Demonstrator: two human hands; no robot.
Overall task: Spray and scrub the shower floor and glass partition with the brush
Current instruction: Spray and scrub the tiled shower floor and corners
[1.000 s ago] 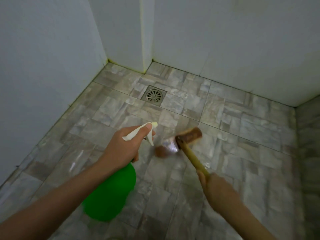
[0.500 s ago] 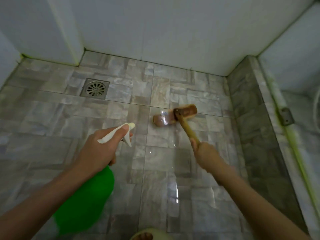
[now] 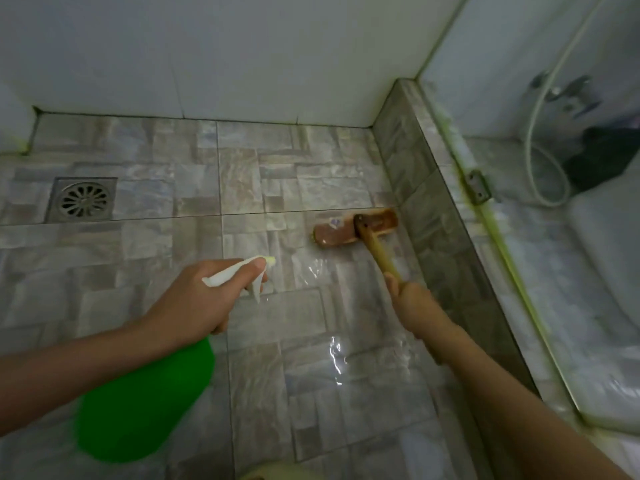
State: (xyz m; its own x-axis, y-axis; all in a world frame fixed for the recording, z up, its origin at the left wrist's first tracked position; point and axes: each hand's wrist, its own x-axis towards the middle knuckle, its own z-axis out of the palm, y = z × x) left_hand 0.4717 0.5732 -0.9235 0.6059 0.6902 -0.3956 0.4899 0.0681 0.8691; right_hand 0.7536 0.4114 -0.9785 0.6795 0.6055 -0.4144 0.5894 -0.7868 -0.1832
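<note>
At far left the drain (image 3: 83,199) sits in the tiled floor (image 3: 263,410), well apart from the work. The left hand (image 3: 194,299) grips the neck of a green bottle (image 3: 145,400), fingers curled round it and one finger lying along the white sprayer (image 3: 235,273), whose tip points right toward the brush. A wet sheen (image 3: 336,362) lies on the tiles between the arms. The brush (image 3: 349,230) rests bristles-down on the floor, its right end at the foot of the kerb (image 3: 433,216); whether it touches cannot be told. The right hand (image 3: 412,306) is wrapped tight round the wooden handle (image 3: 379,252). Beyond the kerb stands the glass (image 3: 561,271), with a metal bracket (image 3: 478,187) at its base, and it looks not yet scrubbed. Judging from this, the slick tiles are the main hazard: a hard push could cost the person their footing. The head could also jam against the kerb and twist the handle in a one-handed grip, or a long stroke could knock the handle into the glass. A pale sticker (image 3: 335,222) on the brush is too small to read, and no writing shows on the bottle.
</note>
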